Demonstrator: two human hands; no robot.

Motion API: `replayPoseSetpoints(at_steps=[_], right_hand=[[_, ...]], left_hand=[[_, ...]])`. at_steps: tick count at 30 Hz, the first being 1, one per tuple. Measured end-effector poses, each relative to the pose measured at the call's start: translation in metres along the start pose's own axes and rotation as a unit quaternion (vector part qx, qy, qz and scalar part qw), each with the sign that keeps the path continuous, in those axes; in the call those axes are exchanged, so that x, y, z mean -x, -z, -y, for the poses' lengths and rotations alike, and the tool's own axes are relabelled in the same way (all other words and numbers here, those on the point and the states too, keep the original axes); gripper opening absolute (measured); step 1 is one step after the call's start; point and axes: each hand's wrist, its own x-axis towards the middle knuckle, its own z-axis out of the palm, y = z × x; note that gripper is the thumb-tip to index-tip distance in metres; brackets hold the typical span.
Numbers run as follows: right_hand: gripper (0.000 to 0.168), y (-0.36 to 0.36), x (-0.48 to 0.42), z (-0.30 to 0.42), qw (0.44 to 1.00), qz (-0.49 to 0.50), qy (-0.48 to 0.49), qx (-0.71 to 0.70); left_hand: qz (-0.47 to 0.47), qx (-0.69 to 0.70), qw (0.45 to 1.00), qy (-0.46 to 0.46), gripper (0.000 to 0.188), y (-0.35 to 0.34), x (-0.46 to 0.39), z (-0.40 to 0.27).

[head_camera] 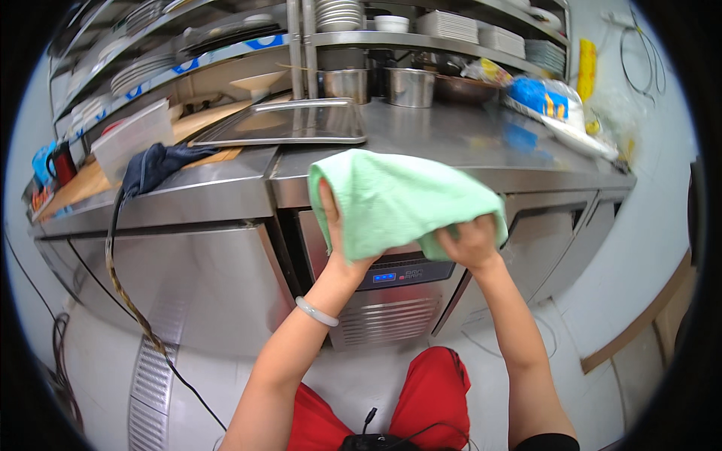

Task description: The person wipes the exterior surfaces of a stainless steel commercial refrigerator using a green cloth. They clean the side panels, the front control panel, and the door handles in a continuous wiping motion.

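Note:
A light green cloth (395, 197) is stretched between both hands, in front of the front edge of a stainless steel counter (451, 135). My left hand (338, 225), with a pale bangle (317, 312) on the wrist, holds the cloth's left part; the cloth hides some of its fingers. My right hand (471, 239) has its fingers curled on the cloth's lower right corner and looks blurred. Below the cloth, a control panel with a lit blue display (384, 277) shows on the cabinet front. A metal tray (304, 121) lies on the counter behind the cloth.
Metal pots (410, 88) stand at the back under shelves of stacked plates (448, 25). Blue and white bags (544, 101) lie at the right. At the left are a dark cloth (158, 163), a clear plastic bin (132, 138) and a hanging cable (121, 287).

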Motion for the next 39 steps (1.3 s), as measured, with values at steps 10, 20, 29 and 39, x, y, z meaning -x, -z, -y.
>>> replayPoseSetpoints(at_steps=[10,20,29,39], right_hand=[[0.070,-0.048,-0.034,0.045,0.989,0.119,-0.088,0.024],[0.077,-0.073,-0.049,0.059,0.995,-0.006,-0.056,0.081],[0.079,-0.072,-0.055,0.065,0.991,0.017,-0.112,0.072],[0.067,-0.074,-0.050,0.070,0.988,-0.016,-0.153,-0.013]], left_hand=[[-0.035,-0.042,0.998,-0.030,0.050,0.053,-0.007,0.040],[-0.078,0.122,0.989,0.029,0.061,0.053,0.000,0.043],[-0.131,0.136,0.980,0.067,0.060,0.055,-0.004,0.033],[-0.048,0.308,0.941,0.128,0.057,0.034,0.038,0.038]])
